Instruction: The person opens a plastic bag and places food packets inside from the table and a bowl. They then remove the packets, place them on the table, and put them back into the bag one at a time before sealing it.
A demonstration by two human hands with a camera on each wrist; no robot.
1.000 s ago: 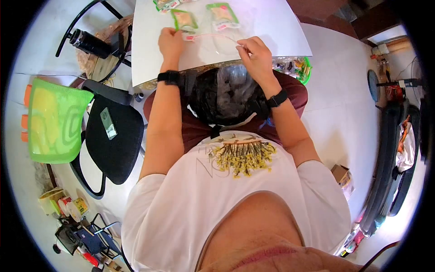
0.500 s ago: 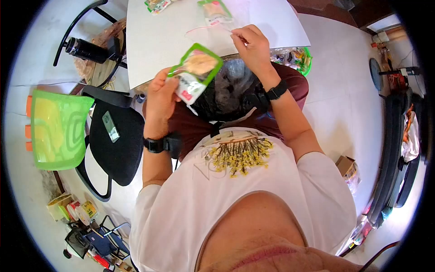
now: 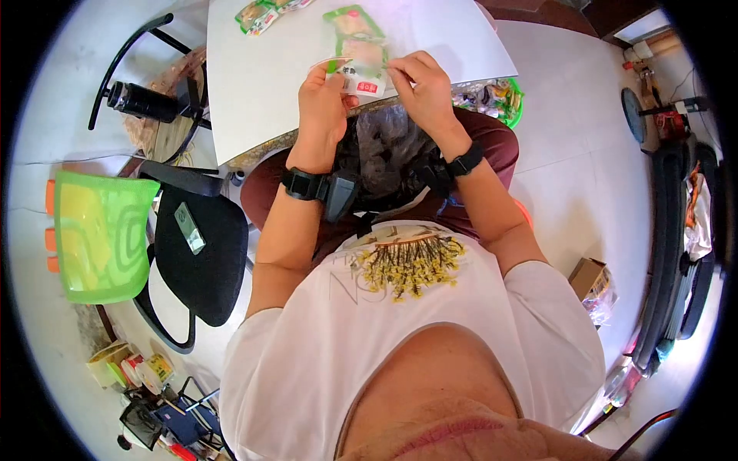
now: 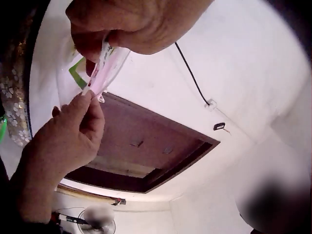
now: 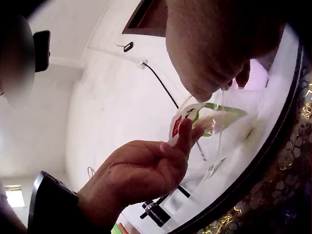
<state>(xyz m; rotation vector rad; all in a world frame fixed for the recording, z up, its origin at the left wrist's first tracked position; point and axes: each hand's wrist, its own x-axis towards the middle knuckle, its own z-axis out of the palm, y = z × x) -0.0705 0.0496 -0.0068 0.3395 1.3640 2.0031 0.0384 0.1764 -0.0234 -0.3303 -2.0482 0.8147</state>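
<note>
Between the hands, over the table's near edge, is a green-and-white packet (image 3: 366, 83) with a red label. My left hand (image 3: 321, 109) grips its left side with thumb and fingers. Opposite it, the right hand (image 3: 424, 91) pinches thin clear plastic (image 5: 220, 139) close to the packet. A pinkish edge of plastic runs by the left fingertips. In the left wrist view, the right hand (image 4: 68, 134) pinches the plastic's lower end beneath the left hand (image 4: 139, 22). Whether the packet is inside the plastic I cannot tell. Another green-edged packet (image 3: 354, 21) lies just beyond on the table.
More packets (image 3: 260, 15) lie on the white table (image 3: 254, 84) at its back left. A black plastic bag (image 3: 384, 150) hangs between the knees below the table edge. A green-rimmed basket (image 3: 513, 107) of wrappers stands to the right, a chair (image 3: 201, 246) to the left.
The left hand took a packet off the table, brought it towards the body, then carried it forward and right to meet the right hand. The right hand kept the clear plastic and stayed nearly in place.
</note>
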